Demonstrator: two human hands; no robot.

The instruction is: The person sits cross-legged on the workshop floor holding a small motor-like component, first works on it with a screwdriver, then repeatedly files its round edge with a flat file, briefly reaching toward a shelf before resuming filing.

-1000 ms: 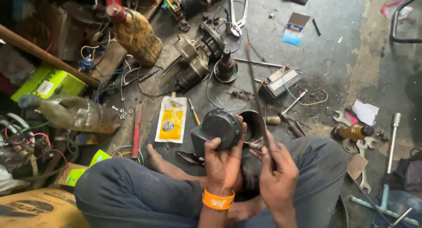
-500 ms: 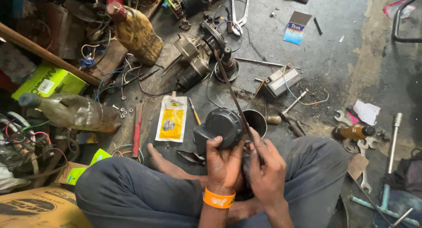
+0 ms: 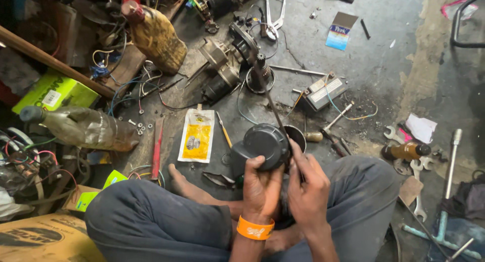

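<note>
Low centre of frame: left hand (image 3: 261,185) clenched around a black round motor housing (image 3: 262,143), held above the lap. Right hand (image 3: 308,187) just beside it, fingers pinching a thin dark rod (image 3: 270,103) slanting up — tip near the housing rim. Yellow sachet (image 3: 196,136) on the floor left of these; brown bottle (image 3: 406,151) at right.

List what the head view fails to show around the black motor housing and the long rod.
- Lower end of the thin rod: hidden behind the black motor housing and the right hand.
- Palm side of the left hand: turned away, so only its grip on the housing shows.
- Dark cup behind the housing: half covered by it.
- Brown cardboard box: cut off by the lower left edge.
</note>
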